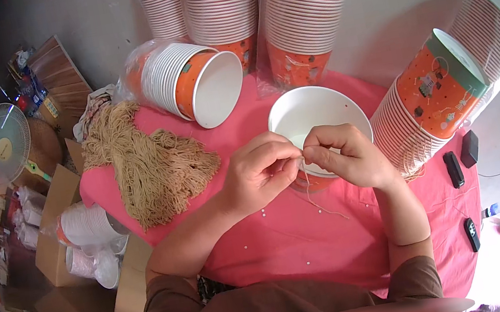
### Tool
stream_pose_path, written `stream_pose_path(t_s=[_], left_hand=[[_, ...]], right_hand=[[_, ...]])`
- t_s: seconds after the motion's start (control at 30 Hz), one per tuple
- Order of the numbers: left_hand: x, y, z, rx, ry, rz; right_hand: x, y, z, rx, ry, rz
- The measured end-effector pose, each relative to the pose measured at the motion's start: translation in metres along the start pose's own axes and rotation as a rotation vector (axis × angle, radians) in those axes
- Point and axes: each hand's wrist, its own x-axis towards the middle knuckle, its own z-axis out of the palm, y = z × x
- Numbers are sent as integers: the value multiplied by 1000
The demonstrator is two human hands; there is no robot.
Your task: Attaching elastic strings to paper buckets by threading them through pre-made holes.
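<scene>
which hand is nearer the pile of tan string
Left. The left hand is just right of the string pile; the right hand is farther off, at the white bowl.

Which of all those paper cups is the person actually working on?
The single white-lined cup standing open under both hands; all the others are nested in stacks.

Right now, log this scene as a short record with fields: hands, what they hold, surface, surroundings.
left hand: pinching a thin beige string at the rim of the cup
right hand: pinching the same string, fingertips meeting the left hand's
cup: white inside, orange outside, upright, just behind the hands
surface: table with pink cloth
string bundle: heap of beige strings, left of the hands
cup stacks: one lying on its side, another on the right, tall stacks behind
</scene>
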Motion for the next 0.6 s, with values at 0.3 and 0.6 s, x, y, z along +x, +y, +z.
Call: stream_pose_path(t_s=[0.3,0.6], left_hand=[[-4,-4,0,-140,-11,-41],[-8,-3,-5,-706,-76,-505]], right_hand=[[-1,8,-8,225,-173,43],[0,10,0,-227,-36,-26]])
